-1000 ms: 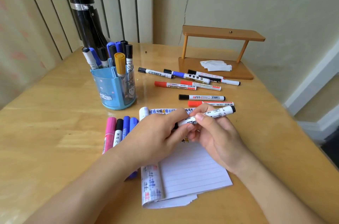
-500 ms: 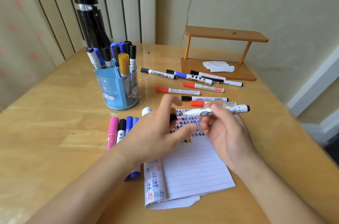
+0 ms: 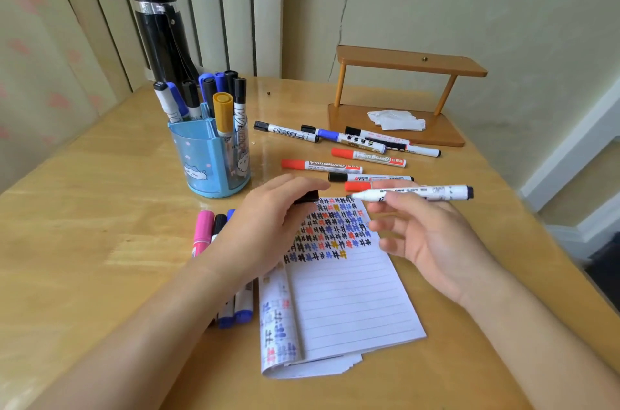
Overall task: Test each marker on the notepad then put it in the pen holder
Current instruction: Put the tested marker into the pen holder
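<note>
White lined paper of the notepad lies nearest, open on the wooden table, with a turned-back leaf at its left and small red, blue, black and yellow test marks filling the top lines. The left hand rests over the notepad's upper left corner, its fingers curled round a black cap. The right hand is over the upper right corner, thumb and forefinger pinching a white marker, the other fingers loosely apart beneath it. The marker lies level, its bare black tip pointing left over the page's top edge, near the cap but apart from it; whether it touches the paper I cannot tell. Left of the notepad, partly under the left forearm, a row of markers lies side by side: pink, black, blue. Beyond them the blue holder stands upright, with black, blue and yellow-capped pens in it. To its right, loose markers with red, black and blue caps lie flat. Farther back is a wooden rack with a crumpled tissue on its base, and a black bottle behind the holder.
</note>
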